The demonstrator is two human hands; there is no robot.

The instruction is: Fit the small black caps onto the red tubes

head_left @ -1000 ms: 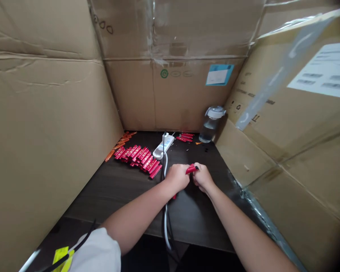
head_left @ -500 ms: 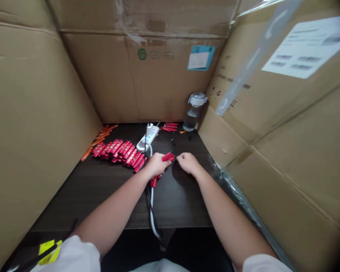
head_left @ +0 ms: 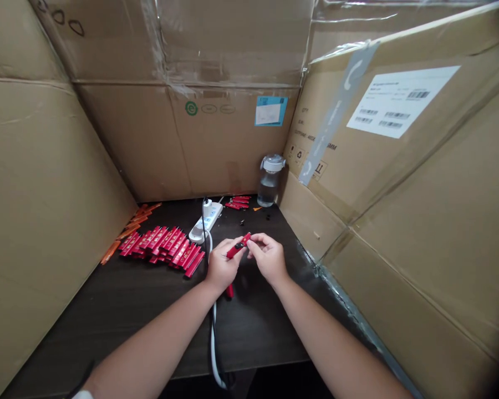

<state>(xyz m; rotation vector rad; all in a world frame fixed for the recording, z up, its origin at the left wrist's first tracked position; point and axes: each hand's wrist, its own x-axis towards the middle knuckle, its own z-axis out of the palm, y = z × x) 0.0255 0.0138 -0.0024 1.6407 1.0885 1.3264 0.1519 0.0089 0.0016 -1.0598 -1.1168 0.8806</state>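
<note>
Above the counter [head_left: 266, 327], the left hand [head_left: 223, 267] grips a red stick [head_left: 234, 251], long axis slanting forward-right toward the right hand [head_left: 271, 260], its fingertips narrowed, hold indeterminable; red pile [head_left: 164, 245] left of the 2 hands, power strip [head_left: 205, 221] and bottle [head_left: 269, 185] beyond, white cord [head_left: 213, 343] passing beneath the left wrist.

Left hand [head_left: 223, 267] holds a red piece [head_left: 233, 252] slantwise above a dark table [head_left: 270, 327]. Right hand [head_left: 269, 259]: thumb and fingertips at the piece's upper end; contact likely, too small to be sure. Second red piece [head_left: 230, 291] below left hand, partly hidden. Leftward, heaped red pieces [head_left: 166, 244], then orange strips [head_left: 130, 229] along cardboard wall [head_left: 58, 221]. Beyond the hands: white power strip [head_left: 212, 218], small red cluster [head_left: 238, 203], lidded bottle [head_left: 268, 187], upright.
</note>
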